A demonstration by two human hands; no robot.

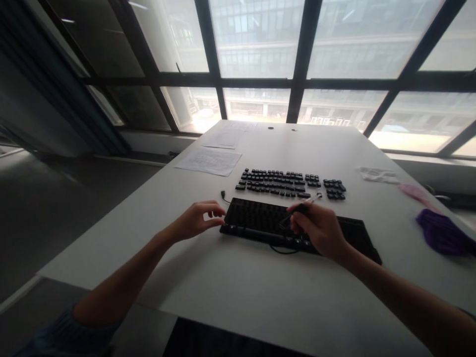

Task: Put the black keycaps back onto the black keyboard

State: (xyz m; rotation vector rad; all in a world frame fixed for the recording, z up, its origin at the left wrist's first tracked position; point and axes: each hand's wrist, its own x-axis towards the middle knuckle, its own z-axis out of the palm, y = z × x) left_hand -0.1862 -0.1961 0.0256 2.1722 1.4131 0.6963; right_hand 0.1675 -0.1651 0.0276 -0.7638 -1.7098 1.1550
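Observation:
A black keyboard point(255, 214) lies across the white table, most of its key field without caps. A few caps remain along its near row. At its left end is my left hand point(197, 219), thumb and fingers apart and curved, the tips at the keyboard's edge; whether they press on it I cannot tell. My right hand point(316, 225) is closed in a pinch over the keyboard's middle right. It grips a slim keycap puller point(284, 221) with a dark wire-like tip pointing down at the keys. Its shiny other end sticks out above the fingers. The hand hides part of the keyboard.
Loose black keycaps point(275, 182) stand in rows behind the keyboard. Printed papers point(210, 161) lie at the back left. A black cable plug point(223, 194) is near the keyboard's left corner. White, pink and purple cloths point(442, 230) lie on the right. Windows point(256, 39) stand beyond the table.

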